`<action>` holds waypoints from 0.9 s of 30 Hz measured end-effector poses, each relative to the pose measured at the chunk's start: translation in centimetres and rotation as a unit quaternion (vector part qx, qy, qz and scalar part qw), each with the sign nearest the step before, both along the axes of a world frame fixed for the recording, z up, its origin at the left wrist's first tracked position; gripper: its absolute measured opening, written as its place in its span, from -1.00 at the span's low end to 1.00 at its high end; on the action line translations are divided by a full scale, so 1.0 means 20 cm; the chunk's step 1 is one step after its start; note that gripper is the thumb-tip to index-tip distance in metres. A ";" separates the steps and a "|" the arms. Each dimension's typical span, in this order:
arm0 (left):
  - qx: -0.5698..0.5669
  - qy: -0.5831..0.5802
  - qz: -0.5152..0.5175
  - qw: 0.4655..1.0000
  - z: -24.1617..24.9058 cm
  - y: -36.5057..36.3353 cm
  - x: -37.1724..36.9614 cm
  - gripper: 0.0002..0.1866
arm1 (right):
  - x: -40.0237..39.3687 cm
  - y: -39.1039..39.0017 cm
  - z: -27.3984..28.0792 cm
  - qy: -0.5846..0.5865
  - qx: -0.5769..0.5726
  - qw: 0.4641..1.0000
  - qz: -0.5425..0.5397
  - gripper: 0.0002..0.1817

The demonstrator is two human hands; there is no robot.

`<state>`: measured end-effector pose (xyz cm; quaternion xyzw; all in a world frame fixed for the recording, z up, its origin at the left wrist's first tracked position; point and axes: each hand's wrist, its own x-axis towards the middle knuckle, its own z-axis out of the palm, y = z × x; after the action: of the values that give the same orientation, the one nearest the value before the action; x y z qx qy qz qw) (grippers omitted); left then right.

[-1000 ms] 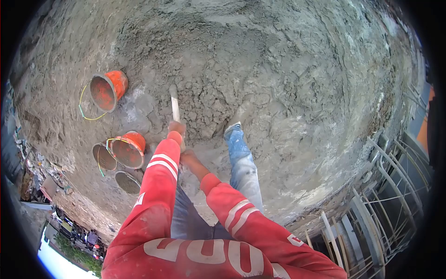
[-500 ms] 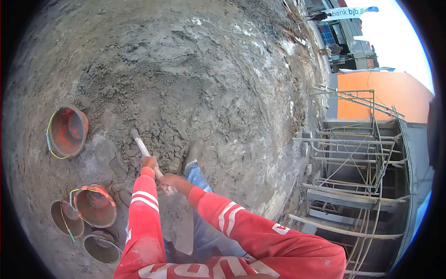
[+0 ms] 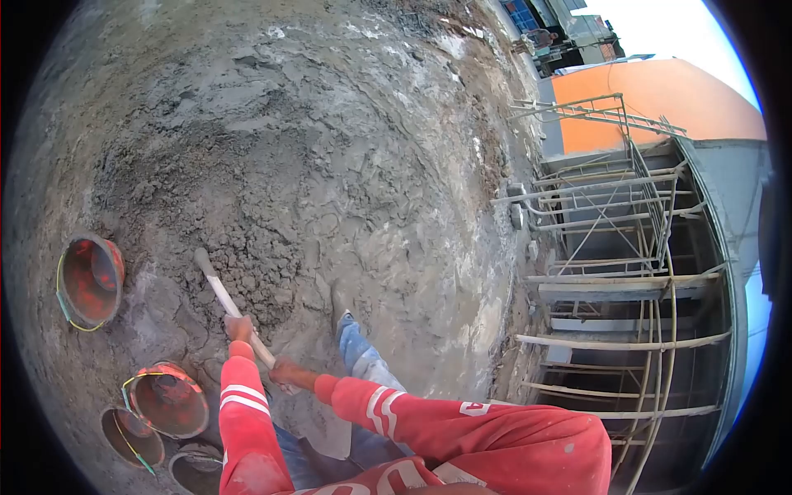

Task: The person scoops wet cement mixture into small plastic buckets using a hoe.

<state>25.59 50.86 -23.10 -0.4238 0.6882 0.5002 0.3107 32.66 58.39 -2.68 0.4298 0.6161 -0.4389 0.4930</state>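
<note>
Fingers of both hands, left hand (image 3: 239,327) above right hand (image 3: 285,373), wrap tight round one pale wooden handle (image 3: 235,309) whose head is sunk in the broad, lumpy grey mortar heap (image 3: 272,173), beside four round mortar-caked buckets (image 3: 169,400), two of them orange.

Both hands grip a pale wooden handle (image 3: 231,307): the left hand (image 3: 239,328) higher up the shaft, the right hand (image 3: 285,373) nearer its end. The handle's far end is sunk in a mound of wet grey mortar (image 3: 272,190). To the left lie 2 orange buckets (image 3: 89,282) (image 3: 169,399) on their sides, with 2 grey pans (image 3: 130,436) beside the nearer one. A metal scaffold (image 3: 619,272) stands on the right.
</note>
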 end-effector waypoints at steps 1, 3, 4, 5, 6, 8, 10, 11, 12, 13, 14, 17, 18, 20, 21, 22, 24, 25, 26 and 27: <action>-0.030 0.006 -0.012 0.999 0.02 0.06 -0.03 -0.52 | 0.04 0.06 0.00 0.014 -0.032 0.999 -0.014 -0.76; -0.031 -0.004 0.009 0.999 0.14 0.09 -0.09 -0.53 | 0.19 0.14 -0.08 0.066 -0.031 0.997 0.012 -0.74; -0.034 0.004 0.012 0.999 0.12 0.13 -0.12 -0.53 | 0.29 0.15 -0.17 0.103 0.002 0.994 0.047 -0.71; -0.023 -0.007 0.027 0.999 0.04 0.10 -0.12 -0.61 | 0.35 0.16 -0.20 0.113 0.022 0.989 0.095 -0.68; -0.011 -0.019 0.042 0.999 -0.03 0.07 -0.11 -0.70 | 0.40 0.18 -0.24 0.122 0.043 0.981 0.143 -0.65; 0.069 -0.024 0.092 0.993 -0.09 0.02 -0.13 -0.74 | 0.43 0.29 -0.23 0.146 0.007 0.980 0.132 -0.63; 0.152 -0.031 0.134 0.979 -0.09 0.07 -0.08 -0.78 | 0.47 0.39 -0.17 0.169 -0.024 0.979 0.115 -0.61; 0.120 -0.032 0.165 0.978 -0.08 0.11 -0.05 -0.81 | 0.48 0.44 -0.14 0.169 -0.018 0.977 0.128 -0.61; 0.085 -0.031 0.198 0.976 -0.06 0.13 -0.03 -0.84 | 0.50 0.48 -0.10 0.170 -0.014 0.975 0.140 -0.60; 0.080 -0.014 0.200 0.976 0.01 0.15 0.01 -0.86 | 0.56 0.52 -0.06 0.190 0.005 0.971 0.143 -0.58; 0.073 0.002 0.205 0.976 0.09 0.19 0.08 -0.87 | 0.62 0.54 -0.01 0.208 0.023 0.967 0.147 -0.57; 0.092 -0.030 0.242 0.966 0.34 0.32 0.31 -0.94 | 1.01 0.65 -0.08 0.168 -0.029 0.956 0.241 -0.62; 0.104 -0.050 0.242 0.963 0.33 0.35 0.44 -0.93 | 1.04 0.71 0.04 0.113 -0.028 0.949 0.293 -0.63; 0.104 -0.006 0.268 0.958 0.39 0.50 0.74 -0.84 | 1.09 0.90 0.34 0.094 0.038 0.943 0.318 -0.61; 0.091 -0.026 0.311 0.946 0.66 0.59 0.69 -0.80 | 1.04 0.95 0.46 0.035 0.042 0.959 0.279 -0.64; 0.111 0.006 0.327 0.938 0.64 0.61 0.77 -0.76 | 1.07 0.99 0.47 0.024 0.044 0.958 0.282 -0.61; 0.099 0.037 0.328 0.939 0.93 0.65 0.67 -0.76 | 1.08 1.02 0.48 0.056 0.072 0.954 0.285 -0.62; 0.108 0.068 0.328 0.936 1.03 0.63 0.59 -0.75 | 1.02 1.00 0.49 0.079 0.081 0.950 0.292 -0.62; 0.085 0.095 0.297 0.946 1.13 0.59 0.47 -0.74 | 1.02 0.97 0.41 0.141 0.076 0.944 0.290 -0.61; 0.090 0.149 0.303 0.937 1.23 0.56 0.36 -0.75 | 0.90 0.93 0.41 0.184 0.065 0.940 0.281 -0.61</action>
<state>32.70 62.09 1.43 -0.5034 0.5173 0.6881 0.0751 50.66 77.03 5.56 0.1820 0.8188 -0.3130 0.4455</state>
